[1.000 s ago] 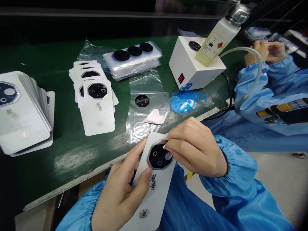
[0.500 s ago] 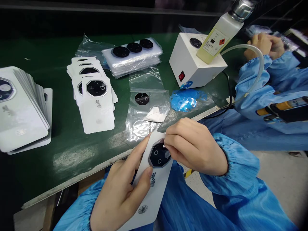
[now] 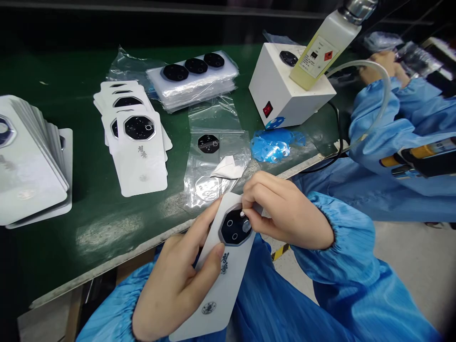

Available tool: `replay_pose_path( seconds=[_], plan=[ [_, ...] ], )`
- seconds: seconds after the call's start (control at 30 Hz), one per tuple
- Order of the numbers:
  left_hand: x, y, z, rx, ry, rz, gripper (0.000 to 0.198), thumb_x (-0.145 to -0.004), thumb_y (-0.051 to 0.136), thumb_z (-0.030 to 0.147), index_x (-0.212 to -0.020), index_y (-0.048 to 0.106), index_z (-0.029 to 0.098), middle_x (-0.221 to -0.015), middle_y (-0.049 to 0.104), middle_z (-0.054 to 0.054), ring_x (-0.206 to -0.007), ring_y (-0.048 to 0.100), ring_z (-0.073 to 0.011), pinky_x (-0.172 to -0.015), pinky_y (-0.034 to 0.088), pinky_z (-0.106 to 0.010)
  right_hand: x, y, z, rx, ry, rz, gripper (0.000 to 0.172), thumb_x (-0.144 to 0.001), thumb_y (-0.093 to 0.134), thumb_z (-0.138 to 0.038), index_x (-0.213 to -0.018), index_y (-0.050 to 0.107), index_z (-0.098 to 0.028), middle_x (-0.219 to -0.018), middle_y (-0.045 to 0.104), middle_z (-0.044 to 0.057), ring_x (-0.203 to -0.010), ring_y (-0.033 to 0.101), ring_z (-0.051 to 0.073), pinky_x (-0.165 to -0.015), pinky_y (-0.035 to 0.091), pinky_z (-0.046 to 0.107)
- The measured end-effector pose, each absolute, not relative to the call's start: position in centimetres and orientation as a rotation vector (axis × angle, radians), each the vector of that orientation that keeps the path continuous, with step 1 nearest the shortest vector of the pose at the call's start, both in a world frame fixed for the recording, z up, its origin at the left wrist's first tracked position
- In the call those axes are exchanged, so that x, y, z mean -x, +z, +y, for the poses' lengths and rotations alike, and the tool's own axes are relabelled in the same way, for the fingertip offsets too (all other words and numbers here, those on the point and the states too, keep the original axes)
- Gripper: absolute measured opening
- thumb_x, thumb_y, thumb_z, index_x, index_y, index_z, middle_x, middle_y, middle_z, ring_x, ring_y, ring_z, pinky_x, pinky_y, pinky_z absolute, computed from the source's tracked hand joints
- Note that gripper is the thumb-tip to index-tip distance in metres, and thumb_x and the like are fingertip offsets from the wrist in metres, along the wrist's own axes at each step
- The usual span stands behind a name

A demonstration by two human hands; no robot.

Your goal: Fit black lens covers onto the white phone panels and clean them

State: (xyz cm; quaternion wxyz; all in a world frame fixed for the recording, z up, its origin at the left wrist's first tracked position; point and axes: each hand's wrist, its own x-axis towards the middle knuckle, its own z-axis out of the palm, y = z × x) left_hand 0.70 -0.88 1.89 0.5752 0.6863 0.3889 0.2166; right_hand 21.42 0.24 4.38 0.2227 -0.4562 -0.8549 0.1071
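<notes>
My left hand (image 3: 174, 285) grips a white card (image 3: 221, 285) from below, its thumb lying across the card's face. Set on the card is a black octagonal camera lens cover (image 3: 235, 227) with a silver rim and round openings. My right hand (image 3: 288, 211) pinches a tiny pale tab (image 3: 242, 214) against the cover's upper right side, and a round grey disc (image 3: 246, 226) lies under those fingers. The fingers hide part of the cover's edge. What the tab is, I cannot tell.
Stacked white cards (image 3: 138, 152) and clear bags (image 3: 213, 161) lie on the green bench (image 3: 89, 104). A white box (image 3: 281, 90) carries a hosed bottle (image 3: 324, 50). Blue film scraps (image 3: 274, 145) lie nearby. A co-worker's hand (image 3: 383, 66) works at upper right.
The view has drifted slightly, moving the bench up and left. The card has turned a little in my left hand, and my right fingers stay pinched at the cover.
</notes>
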Motion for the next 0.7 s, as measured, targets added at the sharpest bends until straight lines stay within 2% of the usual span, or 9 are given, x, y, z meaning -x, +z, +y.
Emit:
replay_pose_path(
  seconds=[0.13,0.27,0.43,0.53,0.7],
  plan=[
    [-0.9,2.1,-0.9,-1.563,0.515,0.942,0.056,-0.088,0.049,0.028,-0.141,0.032,0.036,-0.047,0.049,0.007,-0.038,0.042,-0.0106,-0.036,0.033,-0.017,-21.6,4.1,0.2,1.257,0.351,-2.31,0.012,-0.08,0.044,-0.01,-0.071,0.05,-0.015,-0.071,0.054,0.003,-0.064,0.047,0.011,-0.055,0.041,0.022],
    [-1.5,2.9,-1.1,-1.431,0.508,1.04,0.05,-0.086,0.051,0.033,-0.135,0.043,0.031,-0.048,0.051,0.005,-0.04,0.041,-0.0103,-0.037,0.032,-0.017,-21.6,4.0,0.2,1.264,0.395,-2.286,0.012,-0.081,0.045,-0.01,-0.072,0.05,-0.015,-0.071,0.053,0.003,-0.064,0.046,0.01,-0.056,0.04,0.022],
    [-1.4,2.7,-0.9,-1.38,0.477,0.988,0.053,-0.088,0.05,0.034,-0.139,0.037,0.029,-0.054,0.056,0.003,-0.052,0.054,-0.0136,-0.042,0.04,-0.016,-22.0,4.1,0.2,1.235,0.568,-2.235,0.011,-0.085,0.044,-0.011,-0.078,0.051,-0.015,-0.076,0.053,0.003,-0.068,0.046,0.01,-0.06,0.043,0.023],
    [-1.0,2.2,-0.6,-1.456,0.444,0.914,0.056,-0.089,0.047,0.033,-0.142,0.029,0.03,-0.057,0.058,0.003,-0.053,0.056,-0.0139,-0.041,0.042,-0.016,-22.4,4.3,0.2,1.182,0.664,-2.164,0.008,-0.087,0.046,-0.014,-0.083,0.052,-0.014,-0.079,0.052,0.004,-0.07,0.047,0.01,-0.061,0.043,0.023],
    [-0.9,2.4,-0.8,-1.431,0.421,0.99,0.054,-0.089,0.047,0.036,-0.141,0.031,0.034,-0.063,0.061,0.003,-0.063,0.061,-0.0165,-0.05,0.049,-0.019,-22.5,4.3,0.1,1.137,0.526,-2.201,0.004,-0.086,0.051,-0.015,-0.084,0.055,-0.012,-0.082,0.051,0.005,-0.074,0.048,0.011,-0.063,0.043,0.024]
  ],
)
